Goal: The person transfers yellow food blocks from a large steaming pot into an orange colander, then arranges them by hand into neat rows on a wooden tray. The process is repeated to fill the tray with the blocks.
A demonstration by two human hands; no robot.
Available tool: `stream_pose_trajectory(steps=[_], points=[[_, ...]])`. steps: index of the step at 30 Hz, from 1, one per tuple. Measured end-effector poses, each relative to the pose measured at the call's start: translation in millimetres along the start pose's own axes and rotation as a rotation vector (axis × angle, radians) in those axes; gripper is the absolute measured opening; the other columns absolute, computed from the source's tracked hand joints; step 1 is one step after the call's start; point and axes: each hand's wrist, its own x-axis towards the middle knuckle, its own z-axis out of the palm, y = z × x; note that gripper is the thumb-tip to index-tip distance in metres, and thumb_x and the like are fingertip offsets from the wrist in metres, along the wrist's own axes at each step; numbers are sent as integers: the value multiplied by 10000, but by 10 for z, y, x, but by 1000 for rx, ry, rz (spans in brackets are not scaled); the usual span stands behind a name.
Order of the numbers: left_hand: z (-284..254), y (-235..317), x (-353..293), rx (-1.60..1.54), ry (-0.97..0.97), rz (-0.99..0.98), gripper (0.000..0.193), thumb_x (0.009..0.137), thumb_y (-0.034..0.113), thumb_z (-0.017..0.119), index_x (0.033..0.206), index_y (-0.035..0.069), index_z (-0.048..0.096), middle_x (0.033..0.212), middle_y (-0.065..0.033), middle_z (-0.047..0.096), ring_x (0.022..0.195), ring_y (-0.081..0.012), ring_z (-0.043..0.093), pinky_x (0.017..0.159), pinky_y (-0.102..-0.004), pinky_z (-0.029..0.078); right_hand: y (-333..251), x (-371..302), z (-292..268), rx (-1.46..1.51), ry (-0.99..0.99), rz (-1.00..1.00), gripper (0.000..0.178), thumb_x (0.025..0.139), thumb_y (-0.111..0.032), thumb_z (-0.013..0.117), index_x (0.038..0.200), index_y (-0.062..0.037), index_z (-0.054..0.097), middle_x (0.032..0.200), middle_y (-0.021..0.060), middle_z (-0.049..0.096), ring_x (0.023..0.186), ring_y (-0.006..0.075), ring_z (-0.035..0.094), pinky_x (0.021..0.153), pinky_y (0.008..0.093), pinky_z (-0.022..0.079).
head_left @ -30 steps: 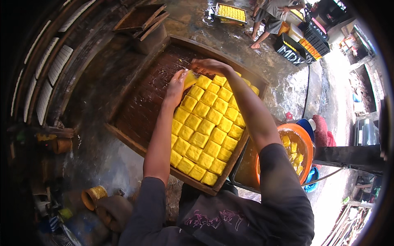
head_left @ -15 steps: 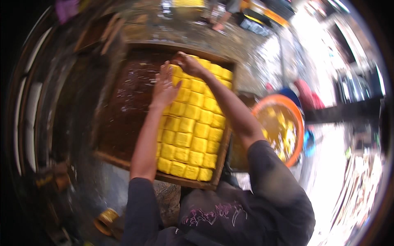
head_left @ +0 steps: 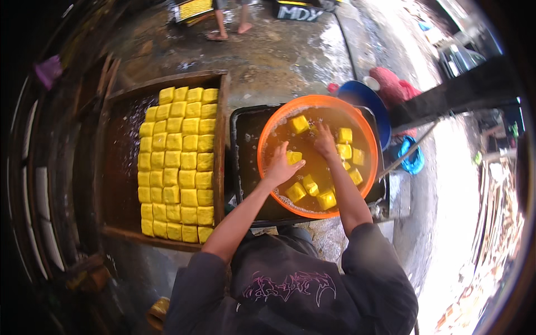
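An orange round basin (head_left: 262, 148) holds cloudy brownish liquid with several yellow tofu blocks (head_left: 345, 135) in it. Over the basin's left half is my left hand (head_left: 282, 166), its thumb and fingers spread around a tofu block (head_left: 294, 157) without a visible grip. My right hand (head_left: 324, 142) reaches into the liquid near the middle, fingers stretched out and apart beside a partly sunken yellow piece (head_left: 314, 129). To the left, a wooden tray (head_left: 222, 117) carries tight rows of yellow tofu blocks (head_left: 174, 159) along its right part.
A black rectangular tub (head_left: 239, 173) lies under the basin. Behind it at right are a blue basin (head_left: 385, 120), a red sack (head_left: 388, 84) and a dark beam (head_left: 446, 100). Another person's bare legs (head_left: 220, 25) stand at the far side on wet floor, near a yellow-filled tray (head_left: 192, 8).
Both my hands have left the far end of the tofu rows in the wooden tray and moved right, into the orange basin. The view has shifted right with them.
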Motion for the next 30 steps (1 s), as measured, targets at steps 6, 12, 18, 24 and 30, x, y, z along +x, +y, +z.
stream_pose_trajectory(steps=[6, 12, 18, 24, 30], points=[[433, -71, 178, -1458, -65, -619, 455, 1030, 107, 775, 1456, 24, 640, 1296, -153, 738, 1184, -287, 731, 962, -476, 641, 305, -128, -165, 1647, -437, 791, 461, 1085, -344, 718, 1476, -108, 654, 1449, 122, 685, 1222, 316, 707, 1020, 487, 611], [-1162, 25, -839, -1751, -137, 103, 529, 1078, 197, 759, 1550, 89, 545, 1312, -150, 695, 1144, -333, 773, 1017, -516, 655, -1176, 46, -510, 1843, -670, 477, 315, 1110, -280, 661, 1366, -98, 682, 1395, 161, 712, 1148, 283, 722, 969, 437, 609], [-3331, -1055, -2770, -1603, 487, 281, 432, 1070, 335, 755, 1416, 97, 650, 1395, -246, 681, 1210, -413, 737, 1058, -530, 620, -4725, -503, 108, 685, -1037, -475, 724, 996, -419, 780, 1569, -32, 566, 1524, 221, 642, 1293, 308, 700, 1128, 425, 526], [-4109, -1671, -4327, -1019, 1294, -154, 307, 1094, 267, 753, 1346, 105, 682, 1254, -95, 757, 984, -171, 763, 877, -342, 638, -7322, -1687, 1221, 237, -1004, -1126, 518, 994, -402, 755, 1350, -35, 674, 1322, 310, 703, 1259, 469, 674, 1084, 516, 544], [-4406, -2194, -4254, -938, 1120, -89, 529, 1135, 275, 653, 1598, 41, 547, 1303, -176, 754, 1179, -260, 744, 1063, -366, 579, -7492, -1445, 1279, 763, -1533, -456, 488, 1154, -434, 575, 1450, -57, 661, 1285, 139, 758, 1184, 282, 733, 1014, 409, 595]])
